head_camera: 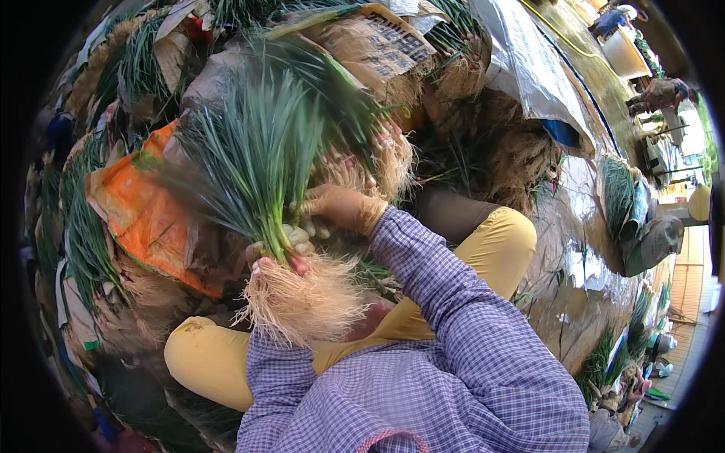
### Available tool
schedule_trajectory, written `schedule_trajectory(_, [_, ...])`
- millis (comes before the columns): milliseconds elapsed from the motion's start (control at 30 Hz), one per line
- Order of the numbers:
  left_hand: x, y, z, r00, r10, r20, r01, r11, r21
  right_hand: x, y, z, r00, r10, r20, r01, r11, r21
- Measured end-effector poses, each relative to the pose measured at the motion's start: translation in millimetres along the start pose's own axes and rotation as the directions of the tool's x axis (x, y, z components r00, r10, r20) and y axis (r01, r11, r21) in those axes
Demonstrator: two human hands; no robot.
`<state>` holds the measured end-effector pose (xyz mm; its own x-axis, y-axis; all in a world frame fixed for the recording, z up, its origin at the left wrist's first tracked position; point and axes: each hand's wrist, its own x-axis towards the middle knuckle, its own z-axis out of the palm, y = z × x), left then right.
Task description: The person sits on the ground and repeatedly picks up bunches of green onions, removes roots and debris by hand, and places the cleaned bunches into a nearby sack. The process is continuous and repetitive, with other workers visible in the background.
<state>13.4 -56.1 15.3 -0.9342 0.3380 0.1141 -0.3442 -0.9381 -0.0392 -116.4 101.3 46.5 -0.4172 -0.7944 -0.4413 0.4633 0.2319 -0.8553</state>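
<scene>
A bundle of long-leaved spring onions (266,187) is in my left hand (299,239), whose gloved fingers wrap the stems just above the pinkish bulbs. Its mass of pale, stringy roots (306,300) hangs over my lap and hides much of that hand and wrist. My right hand (334,208), in a dirty light glove, touches the right side of the stems with curled fingers; its grip is partly hidden. Just beyond it lie more onions with pink bulbs and pale roots (393,158), their leaves pointing away from me.
An orange sheet (164,209) lies at left, beside more rooted onions (90,221). Beyond are a printed paper sack (374,45) and a white woven sheet (532,62). Wet brown sheeting (566,317) covers the ground at right. Other people (660,96) are at the far right.
</scene>
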Motion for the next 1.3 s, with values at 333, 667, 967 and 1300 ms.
schedule_trajectory(333, [4.0,-0.6,14.2,0.998,-0.068,-0.018,0.067,0.997,-0.034,-2.2,41.8,1.0,0.987,0.082,-0.14,-0.061,0.986,0.154])
schedule_trajectory(667, [1.1,-10.6,10.2,0.989,0.08,-0.124,-0.07,0.995,0.077,1.7,35.1,11.2,0.969,-0.009,-0.246,-0.006,0.998,-0.061])
schedule_trajectory(967, [0.1,29.4,-2.0,0.954,-0.294,0.054,0.295,0.955,-0.012,-19.3,92.9,-32.8,0.886,0.463,0.03,-0.061,0.179,-0.982])
schedule_trajectory(1300, [5.8,-4.3,4.9,0.998,0.066,0.02,-0.069,0.977,0.203,-85.4,-6.1,-20.9,0.983,-0.023,-0.181,-0.034,0.952,-0.306])
